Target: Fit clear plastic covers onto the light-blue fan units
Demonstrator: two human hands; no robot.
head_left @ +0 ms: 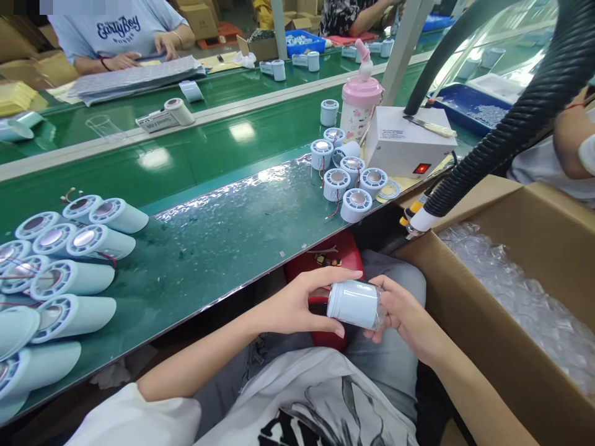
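A light blue cylindrical housing point(354, 303) lies sideways between my two hands, above my lap. Clear plastic, apparently a tube or cover, shows around its right end. My left hand point(302, 303) spans the left end, fingers along the top and thumb below. My right hand point(400, 313) has its fingers closed around the plastic-covered right end. On the bench to the left stand several similar housings point(74, 277) with slanted ends, round metal centres and thin red wires. Another cluster of shorter housings point(337, 179) sits at the bench's right end.
An open cardboard box point(418, 279) on my right holds many clear plastic tubes point(525, 291). A black corrugated hose point(493, 124) arches over it. Beside the housings stand a white switch box point(409, 142) and pink bottle point(362, 102). A red stool point(346, 248) is below. Co-workers sit across the green conveyor point(209, 139).
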